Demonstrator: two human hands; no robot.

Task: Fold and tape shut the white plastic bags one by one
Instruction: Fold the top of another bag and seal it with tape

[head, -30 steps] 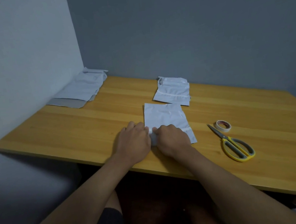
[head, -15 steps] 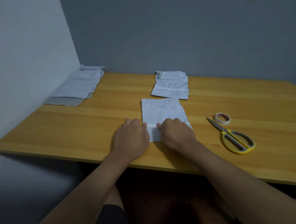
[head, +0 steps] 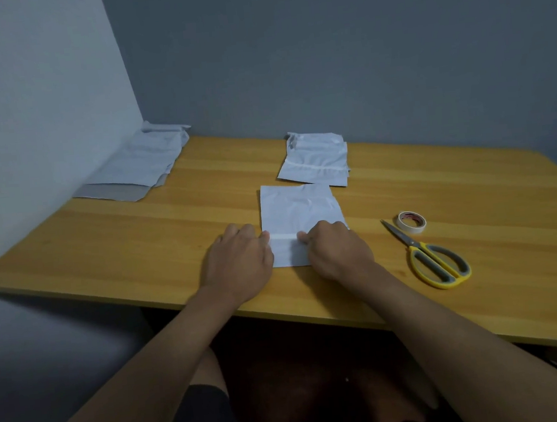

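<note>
Far off to the left of both hands, against the wall, lies a loose pile of flat white bags, probably the ones not yet folded. The left hand lies palm down at the left edge of the bag being worked, fingers flat and extended, gripping nothing; it seems to pin the flap so it cannot spring back. The bag lies flat between and just beyond the hands, near the table's front edge, with a pale strip across it at the fingertips, tape or a seal line, I cannot tell which. The right hand covers the bag's lower right corner, fingers curled down onto the strip; whether it pinches anything is hidden. Beyond the bag sits a stack of folded ones, nearly touching its far edge. Right of the right hand, the scissors and tape roll lie within easy reach, with bare table all round for sliding the bag away.
</note>
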